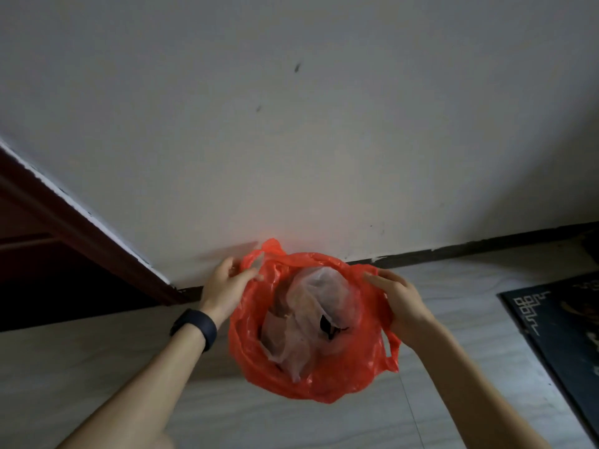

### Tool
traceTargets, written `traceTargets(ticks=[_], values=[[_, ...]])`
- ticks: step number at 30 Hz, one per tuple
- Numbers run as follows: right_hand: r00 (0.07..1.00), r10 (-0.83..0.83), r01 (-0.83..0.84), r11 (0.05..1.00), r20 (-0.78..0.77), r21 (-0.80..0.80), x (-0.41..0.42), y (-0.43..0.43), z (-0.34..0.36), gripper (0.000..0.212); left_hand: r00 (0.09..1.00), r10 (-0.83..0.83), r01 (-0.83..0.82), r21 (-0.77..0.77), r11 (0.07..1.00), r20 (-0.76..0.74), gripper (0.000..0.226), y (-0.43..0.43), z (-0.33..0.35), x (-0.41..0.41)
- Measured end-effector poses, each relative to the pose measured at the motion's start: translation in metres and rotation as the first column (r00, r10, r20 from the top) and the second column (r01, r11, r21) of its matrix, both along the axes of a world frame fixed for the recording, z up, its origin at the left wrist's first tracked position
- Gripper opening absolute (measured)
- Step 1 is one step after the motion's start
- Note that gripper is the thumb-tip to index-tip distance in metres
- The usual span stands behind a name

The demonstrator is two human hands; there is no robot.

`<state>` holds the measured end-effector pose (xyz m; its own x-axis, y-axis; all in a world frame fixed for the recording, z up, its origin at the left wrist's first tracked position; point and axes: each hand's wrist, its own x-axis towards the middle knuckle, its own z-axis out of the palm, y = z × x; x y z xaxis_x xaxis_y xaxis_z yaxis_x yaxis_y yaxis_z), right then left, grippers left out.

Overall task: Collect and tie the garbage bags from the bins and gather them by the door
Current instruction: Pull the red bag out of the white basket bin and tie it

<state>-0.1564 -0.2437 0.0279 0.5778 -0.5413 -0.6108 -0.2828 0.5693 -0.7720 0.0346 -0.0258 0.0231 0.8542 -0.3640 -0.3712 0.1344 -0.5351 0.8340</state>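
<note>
A red plastic garbage bag [256,361] sits on the pale floor close to the white wall, its mouth wide open. Inside lie crumpled whitish plastic and a small dark scrap. My left hand [227,283], with a dark band on the wrist, grips the bag's left handle loop at the rim. On the other side, my right hand [400,299] pinches the rim near the right handle, which hangs loose below it.
A dark red-brown door frame [81,228] runs diagonally at the left, with a dark opening beside it. A black skirting strip [453,249] lines the wall's foot. A dark mat [557,335] with white markings lies on the floor at the right.
</note>
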Motion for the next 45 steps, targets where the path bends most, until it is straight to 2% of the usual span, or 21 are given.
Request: traceTargets(ticks=[2, 3, 5, 6, 7, 10, 12, 14, 18, 22, 25, 27, 29, 31, 32, 34, 36, 38, 40, 42, 45], values=[[0.983, 0.086, -0.104, 0.989, 0.163, 0.106, -0.004, 0.004, 0.009, 0.036, 0.998, -0.026, 0.028, -0.047, 0.998, 0.056, 0.016, -0.007, 0.006, -0.021], [0.972, 0.141, -0.162, 0.981, 0.187, 0.104, -0.008, 0.007, 0.010, 0.046, 0.995, -0.059, 0.064, -0.054, 0.996, 0.082, 0.012, -0.010, 0.009, -0.033], [0.966, 0.225, -0.232, 0.972, 0.130, 0.039, -0.021, 0.012, 0.007, 0.057, 0.983, -0.138, 0.148, -0.071, 0.986, 0.124, 0.006, -0.013, 0.012, -0.058], [0.968, 0.245, -0.245, 0.970, 0.057, -0.002, -0.028, 0.016, 0.005, 0.054, 0.976, -0.178, 0.189, -0.081, 0.979, 0.125, 0.001, -0.014, 0.012, -0.069], [0.970, 0.241, -0.242, 0.970, -0.031, -0.039, -0.036, 0.021, 0.001, 0.047, 0.972, -0.208, 0.217, -0.078, 0.973, 0.109, 0.005, -0.013, 0.009, -0.081], [0.950, 0.132, -0.191, 0.963, -0.284, -0.191, -0.051, 0.034, -0.005, 0.019, 0.957, -0.282, 0.283, -0.009, 0.959, 0.068, 0.014, -0.009, -0.005, -0.105], [0.912, 0.105, -0.233, 0.928, -0.397, -0.289, -0.057, 0.038, -0.008, 0.033, 0.956, -0.283, 0.284, -0.006, 0.959, 0.080, 0.015, -0.006, -0.014, -0.117], [0.898, 0.119, -0.269, 0.910, -0.423, -0.315, -0.055, 0.043, -0.003, 0.048, 0.952, -0.290, 0.296, -0.043, 0.954, 0.102, 0.014, -0.007, -0.015, -0.129], [0.926, 0.222, -0.313, 0.903, -0.306, -0.294, -0.035, 0.055, 0.013, 0.057, 0.919, -0.309, 0.346, -0.125, 0.930, 0.245, 0.012, -0.014, -0.002, -0.150], [0.876, 0.343, -0.472, 0.750, -0.338, -0.463, -0.016, 0.055, 0.018, 0.047, 0.845, -0.403, 0.458, -0.086, 0.885, 0.350, 0.014, -0.017, 0.005, -0.154], [0.880, 0.317, -0.466, 0.723, -0.354, -0.510, -0.012, 0.048, 0.016, 0.036, 0.837, -0.388, 0.460, -0.112, 0.881, 0.385, 0.012, -0.012, 0.018, -0.144], [0.909, 0.277, -0.405, 0.763, -0.311, -0.504, -0.014, 0.044, 0.019, 0.025, 0.914, -0.213, 0.290, -0.187, 0.939, 0.347, 0.011, -0.007, 0.019, -0.123], [0.957, 0.207, -0.279, 0.853, -0.204, -0.441, -0.016, 0.041, 0.023, 0.017, 0.961, 0.028, 0.020, -0.170, 0.985, 0.274, 0.011, 0.003, 0.001, -0.093], [0.994, 0.077, -0.097, 0.960, -0.082, -0.264, -0.017, 0.039, 0.026, 0.016, 0.957, 0.166, -0.166, -0.020, 0.986, 0.237, 0.019, 0.014, -0.019, -0.067], [0.998, 0.014, -0.025, 0.980, -0.057, -0.197, -0.018, 0.037, 0.027, 0.017, 0.963, 0.187, -0.203, 0.070, 0.977, 0.192, 0.026, 0.020, -0.029, -0.060], [0.998, -0.015, 0.006, 0.986, -0.059, -0.165, -0.019, 0.031, 0.035, 0.015, 0.983, 0.181, -0.181, 0.164, 0.970, 0.016, 0.039, 0.027, -0.046, -0.056], [0.998, 0.035, -0.046, 0.973, -0.054, -0.226, -0.019, 0.022, 0.047, 0.016, 0.979, 0.136, -0.112, 0.158, 0.981, -0.153, 0.047, 0.026, -0.057, -0.060], [0.996, 0.061, -0.080, 0.943, -0.069, -0.322, -0.018, 0.015, 0.060, 0.015, 0.986, 0.060, -0.041, 0.120, 0.992, -0.157, 0.039, 0.021, -0.061, -0.070], [0.997, 0.048, -0.069, 0.923, -0.065, -0.378, -0.014, 0.012, 0.072, 0.010, 0.996, 0.057, -0.050, 0.100, 0.994, -0.073, 0.011, 0.016, -0.063, -0.079], [0.996, 0.049, -0.073, 0.910, -0.070, -0.408, -0.009, 0.013, 0.079, 0.013, 0.990, 0.131, -0.125, 0.106, 0.987, -0.056, 0.014, 0.013, -0.063, -0.084], [0.996, 0.039, -0.068, 0.895, -0.075, -0.440, -0.001, 0.018, 0.087, 0.024, 0.936, 0.216, -0.162, 0.207, 0.965, -0.278, 0.037, 0.013, -0.062, -0.091]])
